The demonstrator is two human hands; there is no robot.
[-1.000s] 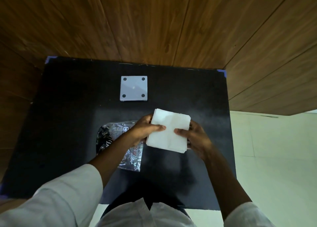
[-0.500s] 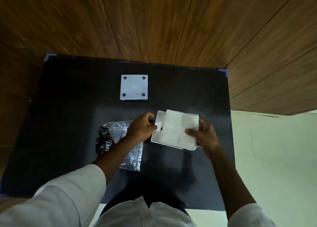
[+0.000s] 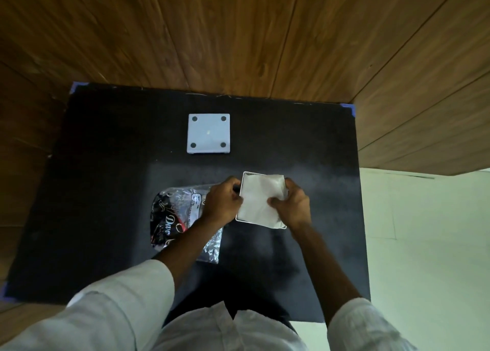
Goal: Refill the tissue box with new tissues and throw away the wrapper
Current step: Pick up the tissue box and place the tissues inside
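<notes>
A white open tissue box (image 3: pixel 241 219) stands on the black table, and a stack of white tissues (image 3: pixel 258 199) sits down inside its rim. My left hand (image 3: pixel 221 202) grips the box's left wall. My right hand (image 3: pixel 293 204) presses on the tissues' right side, thumb on top of the stack. The clear and black printed wrapper (image 3: pixel 172 218) lies flat on the table just left of the box, partly under my left forearm. The box's white square lid (image 3: pixel 208 133), with a dark pad at each corner, lies farther back.
The black table top (image 3: pixel 106 191) ends at a wooden wall behind and on the left. Its right edge borders a pale floor (image 3: pixel 424 244). Blue tape marks the table corners (image 3: pixel 351 109).
The tissue stack went from held above the table to lowered into the white box. My left hand shifted from the stack to the box's left wall.
</notes>
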